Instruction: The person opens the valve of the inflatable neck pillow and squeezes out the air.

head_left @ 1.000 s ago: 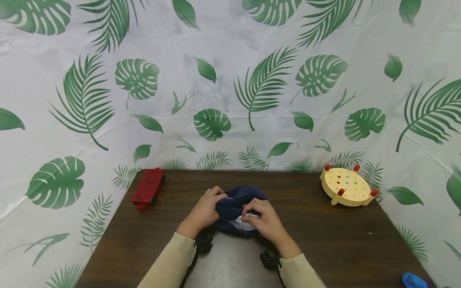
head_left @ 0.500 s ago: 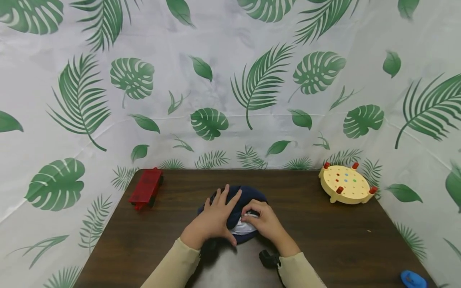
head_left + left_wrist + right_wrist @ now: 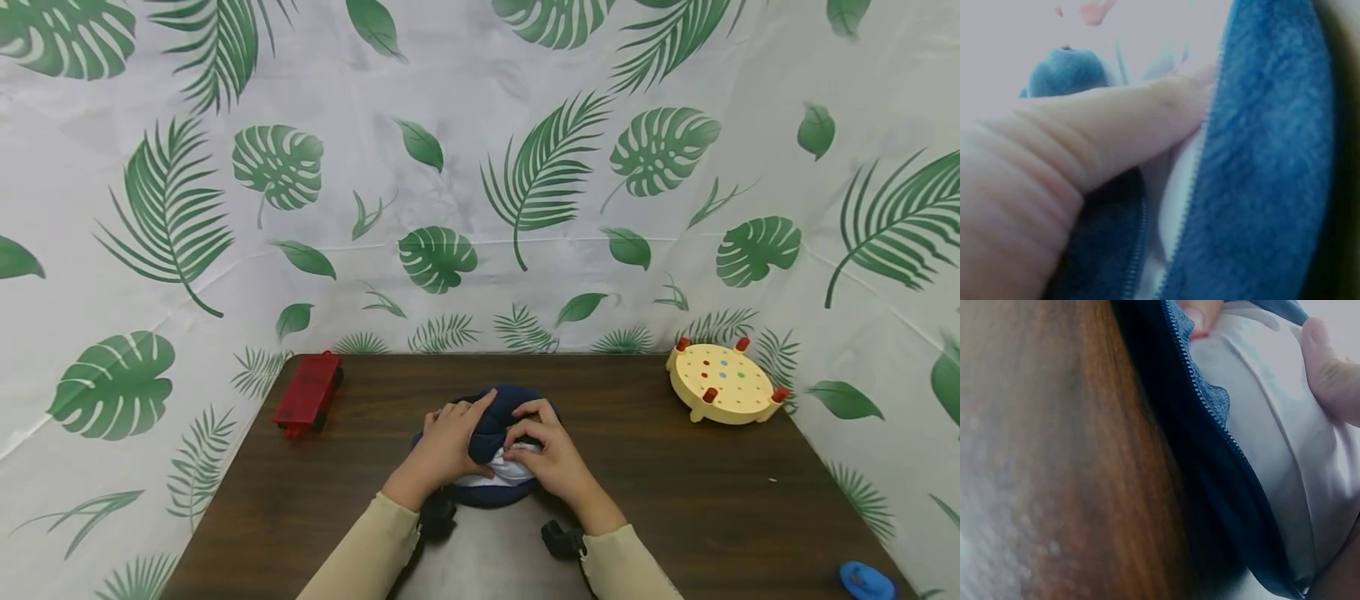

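Note:
A round navy plush cushion (image 3: 517,398) lies at mid-table, its zipper (image 3: 1194,381) parted. Through the slit bulges a smooth white inner pillow (image 3: 1272,444). My left hand (image 3: 442,442) holds the left side of the cushion, fingers over the top. Its thumb (image 3: 1129,119) reaches into the slit, against the toothed edge. My right hand (image 3: 551,454) bends over the right end of the opening, thumb and index close together at the white inner pillow. The right thumb (image 3: 1329,375) lies against the white fabric. The undersides of both hands' fingers are hidden in the head view.
A red toy wagon (image 3: 307,392) stands at the back left of the brown table (image 3: 622,517). A round yellow pegboard (image 3: 723,383) with red pegs is at the back right. A blue object (image 3: 866,581) sits at the front right corner. Leaf-print cloth (image 3: 442,192) hangs behind.
My left hand lets go of the folded flap, spreads its fingers over the cushion, then draws them in with the thumb at the slit. More white shows. The right hand stays at the opening.

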{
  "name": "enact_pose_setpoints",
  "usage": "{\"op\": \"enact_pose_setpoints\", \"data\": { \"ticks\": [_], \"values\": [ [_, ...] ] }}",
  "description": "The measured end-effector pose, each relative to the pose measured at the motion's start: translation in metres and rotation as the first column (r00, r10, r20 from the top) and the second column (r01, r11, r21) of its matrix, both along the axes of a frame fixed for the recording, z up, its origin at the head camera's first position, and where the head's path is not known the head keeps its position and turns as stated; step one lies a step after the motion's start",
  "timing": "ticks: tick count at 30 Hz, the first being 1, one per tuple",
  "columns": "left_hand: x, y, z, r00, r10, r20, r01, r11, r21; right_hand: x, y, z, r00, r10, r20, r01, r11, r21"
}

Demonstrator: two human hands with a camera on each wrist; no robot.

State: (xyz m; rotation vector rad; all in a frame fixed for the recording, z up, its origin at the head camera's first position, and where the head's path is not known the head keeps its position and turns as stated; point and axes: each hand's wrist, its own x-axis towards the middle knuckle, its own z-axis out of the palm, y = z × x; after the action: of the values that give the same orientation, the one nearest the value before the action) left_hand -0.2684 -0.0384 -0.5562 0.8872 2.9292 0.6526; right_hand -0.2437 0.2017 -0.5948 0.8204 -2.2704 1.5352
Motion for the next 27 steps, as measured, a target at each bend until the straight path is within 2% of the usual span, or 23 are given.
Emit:
{"op": "enact_pose_setpoints", "data": {
  "ticks": [4, 10, 16, 27],
  "values": [
    [-0.0021, -0.0007, -0.0022, 1.0, -0.004, -0.004, 0.004, 0.999, 0.033, 0.0011, 0.0005, 0.0006, 1.0, -0.013, 0.027, 0.014, 1.0, -0.01],
    [-0.0056, -0.003, -0.0027, 1.0, -0.002, 0.013, 0.001, 0.996, 0.086, -0.0002, 0.0008, 0.0026, 0.995, -0.052, 0.09, 0.048, 0.998, 0.044],
    [-0.0065, -0.0038, -0.0038, 0.999, 0.015, 0.041, -0.02, 0.991, 0.131, -0.001, -0.0001, 0.0056, 0.994, -0.069, 0.087, 0.063, 0.996, 0.061],
    [-0.0064, -0.0019, -0.0021, 0.999, 0.05, 0.02, -0.053, 0.985, 0.163, -0.0007, -0.0013, 0.0067, 0.992, -0.089, 0.09, 0.087, 0.996, 0.029]
  ]
}}
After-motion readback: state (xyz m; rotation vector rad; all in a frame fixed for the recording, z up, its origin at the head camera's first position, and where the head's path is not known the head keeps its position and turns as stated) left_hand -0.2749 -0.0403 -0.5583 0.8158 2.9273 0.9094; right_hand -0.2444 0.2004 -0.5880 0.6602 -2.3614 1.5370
